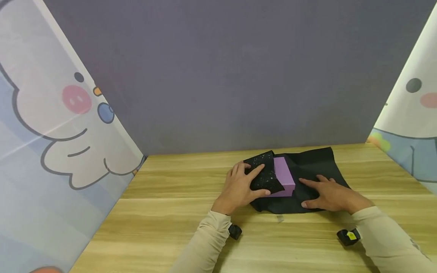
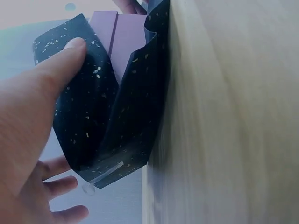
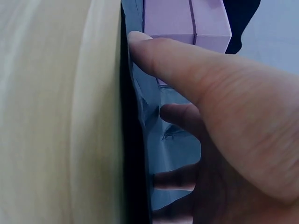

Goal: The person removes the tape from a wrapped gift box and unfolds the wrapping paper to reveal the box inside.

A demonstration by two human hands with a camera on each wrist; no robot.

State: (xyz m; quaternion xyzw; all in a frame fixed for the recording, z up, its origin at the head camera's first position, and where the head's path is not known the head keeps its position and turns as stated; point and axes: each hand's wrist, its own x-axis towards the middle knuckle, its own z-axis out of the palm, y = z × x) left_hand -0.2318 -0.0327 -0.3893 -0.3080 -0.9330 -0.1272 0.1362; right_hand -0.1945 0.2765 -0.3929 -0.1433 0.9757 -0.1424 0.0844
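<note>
A purple box (image 1: 284, 173) lies on a sheet of black wrapping paper (image 1: 312, 163). The sheet's speckled side (image 1: 268, 174) is folded over the box's left part. My left hand (image 1: 239, 185) rests on this fold, thumb and index finger spread across it. In the left wrist view the thumb lies on the speckled paper (image 2: 88, 93), and other fingers reach past its end. To the right of the box, my right hand (image 1: 327, 194) presses the plain dark sheet with spread fingers. The right wrist view shows its thumb near the box's end (image 3: 187, 42).
The wooden table (image 1: 170, 220) carries the box and paper. A grey panel (image 1: 232, 76) stands along its back edge. Cartoon-printed sheets hang at the left (image 1: 51, 151) and right (image 1: 409, 113). In the left wrist view, a clear strip (image 2: 107, 173) clings to the paper's end.
</note>
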